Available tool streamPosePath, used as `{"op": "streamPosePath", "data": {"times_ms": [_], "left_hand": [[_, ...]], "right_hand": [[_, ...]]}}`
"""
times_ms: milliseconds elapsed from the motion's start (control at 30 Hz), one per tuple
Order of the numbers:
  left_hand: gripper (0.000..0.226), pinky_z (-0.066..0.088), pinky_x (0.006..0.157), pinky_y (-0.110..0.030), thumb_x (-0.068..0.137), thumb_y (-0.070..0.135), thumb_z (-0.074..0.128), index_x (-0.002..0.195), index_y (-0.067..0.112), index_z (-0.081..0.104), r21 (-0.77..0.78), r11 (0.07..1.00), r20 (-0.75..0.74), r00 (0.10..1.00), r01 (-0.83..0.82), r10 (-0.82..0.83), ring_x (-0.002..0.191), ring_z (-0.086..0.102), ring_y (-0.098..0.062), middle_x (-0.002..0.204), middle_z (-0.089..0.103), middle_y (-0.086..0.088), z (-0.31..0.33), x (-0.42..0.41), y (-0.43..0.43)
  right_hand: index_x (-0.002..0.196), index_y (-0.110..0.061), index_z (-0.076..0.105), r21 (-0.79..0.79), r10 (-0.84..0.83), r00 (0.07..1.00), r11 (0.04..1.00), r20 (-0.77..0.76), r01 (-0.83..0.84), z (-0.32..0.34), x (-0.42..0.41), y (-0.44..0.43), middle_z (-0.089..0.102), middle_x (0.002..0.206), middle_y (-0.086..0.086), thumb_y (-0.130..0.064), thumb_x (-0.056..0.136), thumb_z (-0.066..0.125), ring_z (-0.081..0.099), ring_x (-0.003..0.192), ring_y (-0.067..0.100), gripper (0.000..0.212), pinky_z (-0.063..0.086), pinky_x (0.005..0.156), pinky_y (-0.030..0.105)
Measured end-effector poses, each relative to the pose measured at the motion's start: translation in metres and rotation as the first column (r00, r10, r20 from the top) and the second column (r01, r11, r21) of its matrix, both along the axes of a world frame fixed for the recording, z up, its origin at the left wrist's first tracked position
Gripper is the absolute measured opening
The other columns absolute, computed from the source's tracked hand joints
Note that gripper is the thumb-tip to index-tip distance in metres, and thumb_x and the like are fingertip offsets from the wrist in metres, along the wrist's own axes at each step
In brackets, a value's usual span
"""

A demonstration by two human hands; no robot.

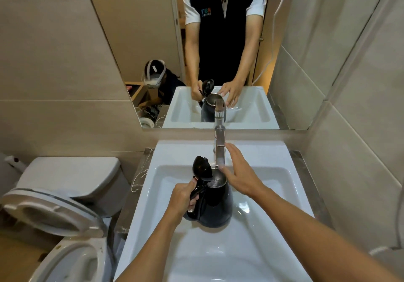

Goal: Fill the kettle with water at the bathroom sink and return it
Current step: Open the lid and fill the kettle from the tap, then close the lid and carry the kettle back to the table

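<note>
Scene: a person stands at a white rectangular ceramic bathroom sink (pixel 284 172), filling a kettle under the tap, seen from a head-worn camera looking down.
Kettle: the dark, glossy, rounded electric kettle (pixel 215 207) stands upright inside the basin, towards its far side, its steel-rimmed mouth directly below the spout.
Lid: the black hinged lid (pixel 201 168) is flipped up and stands open on the left side of the mouth.
Tap: the brushed-metal square-section faucet (pixel 219 150) rises from the far deck of the sink and reaches towards the viewer over the kettle; water shows inside the kettle's mouth.
Left hand: the left hand (pixel 182 198) is clenched around the kettle's black handle (pixel 196 192) on the kettle's left side, fingers wrapped tight.
Right hand: the right hand (pixel 238 172) is held flat with fingers extended just right of the faucet, above the kettle's right shoulder, grasping nothing; its thumb tip lies at the spout's end, though whether it touches the metal cannot be told.
Mirror: the wall mirror (pixel 142 30) beyond the sink reflects the person's torso in a dark-and-white polo shirt, both forearms, the kettle and the basin.
Surroundings: a white toilet (pixel 65 194) with its seat raised sits to the left of the sink; beige wall tiles (pixel 349 128) line the right side.
</note>
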State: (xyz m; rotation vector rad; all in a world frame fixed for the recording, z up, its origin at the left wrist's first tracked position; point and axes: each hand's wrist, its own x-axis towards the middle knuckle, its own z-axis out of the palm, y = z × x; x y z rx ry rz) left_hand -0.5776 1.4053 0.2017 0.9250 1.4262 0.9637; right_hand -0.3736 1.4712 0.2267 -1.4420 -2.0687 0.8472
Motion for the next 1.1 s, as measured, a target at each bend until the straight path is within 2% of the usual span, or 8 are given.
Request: {"op": "streamPosePath", "data": {"times_ms": [67, 267, 400, 467, 600, 800, 967, 1100], "left_hand": [[0.053, 0.022, 0.042, -0.024, 0.101, 0.038, 0.049, 0.057, 0.009, 0.048, -0.003, 1.000, -0.006, 1.000, -0.021, 0.021, 0.038, 0.031, -0.012, 0.046, 0.043, -0.003, 0.001, -0.001, -0.010], [0.055, 0.022, 0.042, -0.023, 0.099, 0.045, 0.049, 0.056, 0.012, 0.051, -0.002, 0.999, -0.022, 0.999, -0.047, 0.047, 0.040, 0.030, -0.013, 0.049, 0.044, -0.004, 0.018, -0.010, -0.038], [0.059, 0.021, 0.043, -0.025, 0.091, 0.057, 0.055, 0.047, 0.017, 0.050, 0.021, 0.998, -0.057, 0.996, -0.060, 0.061, 0.039, 0.030, -0.015, 0.047, 0.042, -0.005, 0.035, -0.019, -0.053], [0.061, 0.021, 0.044, -0.025, 0.088, 0.058, 0.060, 0.044, 0.018, 0.047, 0.031, 0.997, -0.083, 0.994, -0.073, 0.076, 0.039, 0.029, -0.015, 0.046, 0.041, -0.005, 0.043, -0.022, -0.061], [0.060, 0.022, 0.041, -0.023, 0.087, 0.057, 0.063, 0.046, 0.016, 0.046, 0.045, 0.995, -0.083, 0.993, -0.084, 0.088, 0.037, 0.029, -0.013, 0.047, 0.040, -0.005, 0.056, -0.035, -0.083], [0.053, 0.022, 0.039, -0.022, 0.093, 0.045, 0.059, 0.055, 0.009, 0.051, 0.121, 0.990, -0.018, 0.997, -0.078, 0.081, 0.036, 0.030, -0.011, 0.046, 0.041, -0.005, 0.086, -0.052, -0.108], [0.047, 0.020, 0.041, -0.022, 0.097, 0.031, 0.056, 0.057, 0.007, 0.051, 0.213, 0.974, -0.008, 0.996, -0.080, 0.084, 0.035, 0.029, -0.010, 0.044, 0.040, -0.002, 0.127, -0.074, -0.129], [0.050, 0.021, 0.043, -0.024, 0.097, 0.032, 0.056, 0.052, 0.010, 0.052, 0.334, 0.930, -0.029, 0.985, -0.151, 0.170, 0.034, 0.031, -0.012, 0.042, 0.040, -0.002, 0.188, -0.105, -0.143]], "right_hand": [[0.160, -0.021, 0.024, -0.019, -0.027, 0.998, 0.999, -0.058, 0.026, -0.010, 0.004, -0.029, 0.030, 0.162, -0.007, -0.040, 0.099, 0.062, 0.032, 0.150, 0.009, 0.074, 0.027, 0.121, 0.028], [0.161, -0.032, 0.010, -0.222, -0.033, 0.994, 0.975, -0.100, 0.010, -0.042, 0.003, -0.089, 0.024, 0.170, -0.006, -0.075, 0.078, 0.067, 0.031, 0.155, 0.017, 0.110, 0.031, 0.126, 0.045], [0.137, -0.071, 0.006, -0.217, -0.040, 0.985, 0.976, -0.168, 0.003, -0.034, -0.016, -0.108, 0.035, 0.155, -0.019, -0.060, 0.075, 0.082, 0.040, 0.144, 0.008, 0.098, 0.036, 0.114, 0.024], [0.128, -0.079, 0.002, -0.193, -0.036, 0.984, 0.981, -0.175, 0.002, -0.029, -0.026, -0.114, 0.035, 0.148, -0.026, -0.055, 0.075, 0.084, 0.039, 0.141, 0.007, 0.101, 0.035, 0.114, 0.025], [0.156, -0.051, -0.006, -0.176, -0.020, 0.981, 0.984, -0.193, -0.015, -0.017, -0.047, -0.133, 0.029, 0.166, -0.016, -0.071, 0.064, 0.083, 0.032, 0.155, 0.020, 0.129, 0.033, 0.124, 0.051], [0.160, -0.042, -0.002, -0.036, 0.019, 0.987, 0.999, -0.157, -0.025, 0.017, -0.072, -0.148, 0.014, 0.170, -0.011, -0.072, 0.059, 0.083, 0.022, 0.158, 0.016, 0.135, 0.029, 0.126, 0.051], [0.156, -0.041, 0.012, 0.083, 0.055, 0.982, 0.996, -0.180, -0.040, 0.059, -0.100, -0.154, 0.034, 0.158, -0.004, -0.067, 0.058, 0.087, 0.039, 0.145, 0.021, 0.126, 0.039, 0.120, 0.049], [0.157, -0.033, 0.012, 0.200, 0.179, 0.955, 0.971, -0.234, -0.133, 0.117, -0.136, -0.152, 0.034, 0.158, -0.001, -0.062, 0.059, 0.089, 0.041, 0.145, 0.021, 0.128, 0.041, 0.120, 0.049]]}}
